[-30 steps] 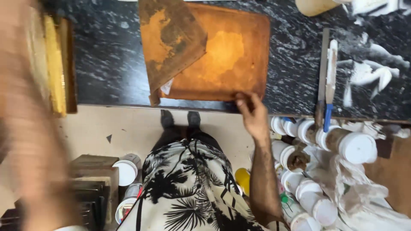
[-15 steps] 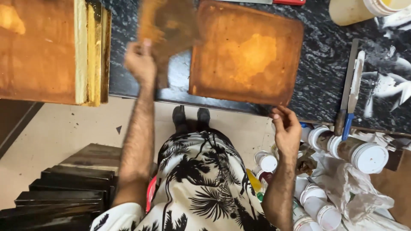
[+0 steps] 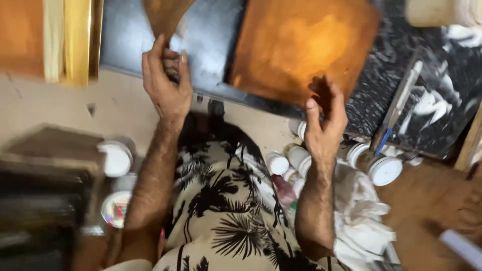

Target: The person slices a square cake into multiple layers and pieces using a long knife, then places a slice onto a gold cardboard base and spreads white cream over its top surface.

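Two bare hands work above a dark marbled slab (image 3: 211,45) that fills the upper part of the view. On the slab lies a large orange-brown board (image 3: 296,45), flat, with its near edge toward the person. The right hand (image 3: 325,123) is raised at that near edge with its fingers spread and loosely curled; it grips nothing, and whether the fingertips touch the board cannot be told. Left of the board, apart from it, a smaller brown sheet (image 3: 165,15) sticks up past the top of the frame. The left hand (image 3: 166,85) is closed on its lower end, thumb on one side and fingers on the other. A yellow-edged panel (image 3: 75,40) stands at the far left. White-lidded jars (image 3: 384,170) and a crumpled white cloth (image 3: 361,221) lie on the floor near the right forearm; one more jar (image 3: 115,158) sits beside the left forearm. A blue-handled tool (image 3: 396,113) rests on the slab to the right.
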